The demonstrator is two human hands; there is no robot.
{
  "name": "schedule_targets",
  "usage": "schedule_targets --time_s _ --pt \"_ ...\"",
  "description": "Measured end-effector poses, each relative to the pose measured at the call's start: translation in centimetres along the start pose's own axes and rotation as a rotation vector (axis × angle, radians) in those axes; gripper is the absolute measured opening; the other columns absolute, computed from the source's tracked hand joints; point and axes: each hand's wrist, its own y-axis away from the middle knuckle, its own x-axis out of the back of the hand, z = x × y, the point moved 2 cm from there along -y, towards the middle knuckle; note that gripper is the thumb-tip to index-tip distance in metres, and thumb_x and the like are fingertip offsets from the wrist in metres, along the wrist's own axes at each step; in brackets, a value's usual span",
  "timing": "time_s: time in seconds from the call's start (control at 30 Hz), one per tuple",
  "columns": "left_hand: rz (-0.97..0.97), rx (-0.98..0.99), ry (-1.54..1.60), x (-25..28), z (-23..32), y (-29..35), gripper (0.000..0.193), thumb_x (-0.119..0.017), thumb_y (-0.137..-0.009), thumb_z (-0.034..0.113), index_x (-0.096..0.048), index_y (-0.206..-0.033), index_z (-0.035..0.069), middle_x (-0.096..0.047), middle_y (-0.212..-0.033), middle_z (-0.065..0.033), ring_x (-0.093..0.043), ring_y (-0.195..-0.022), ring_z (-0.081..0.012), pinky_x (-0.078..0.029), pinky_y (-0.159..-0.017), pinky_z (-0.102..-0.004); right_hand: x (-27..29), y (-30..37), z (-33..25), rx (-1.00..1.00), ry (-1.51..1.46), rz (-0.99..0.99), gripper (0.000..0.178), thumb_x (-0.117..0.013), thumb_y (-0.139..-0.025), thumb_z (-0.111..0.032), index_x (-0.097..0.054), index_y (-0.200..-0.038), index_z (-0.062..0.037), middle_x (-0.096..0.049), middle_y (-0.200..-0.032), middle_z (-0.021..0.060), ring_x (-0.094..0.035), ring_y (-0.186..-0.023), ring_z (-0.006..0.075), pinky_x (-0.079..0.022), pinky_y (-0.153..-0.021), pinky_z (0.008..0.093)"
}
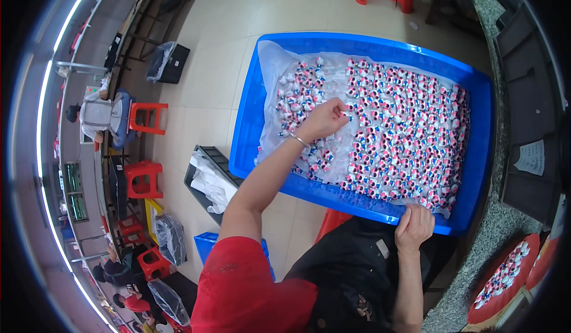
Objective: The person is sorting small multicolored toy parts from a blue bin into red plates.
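Note:
A large blue plastic tub lies before me, lined with a thin white sheet. Small white, pink and blue figurines stand packed in rows over its right part. At the left of the tub a looser pile of the same figurines rests on the sheet. Between pile and rows, my left hand pinches one small figurine between thumb and fingertips, beside the left edge of the rows. My right hand grips the tub's near rim, fingers curled over it.
A grey crate with white plastic and a blue bin stand left of the tub. On the speckled counter at right sits a red tray of figurines. Red stools and seated people line the far left.

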Motion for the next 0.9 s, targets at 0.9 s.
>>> schedule_targets --time_s 0.9 --pt "0.174 -0.407 -0.449 2.8 0.3 0.9 0.019 -0.056 -0.077 -0.002 -0.059 -0.095 0.002 -0.056 -0.087 -0.0149 -0.058 -0.086 -0.0358 -0.047 -0.075 -0.0426 0.1 -0.2 0.1 0.007 0.005 0.028 0.008 -0.056 -0.087 -0.011 -0.062 -0.086 -0.0060 -0.063 -0.084 0.0075 -0.060 -0.076 0.0260 -0.044 -0.070 0.0368"
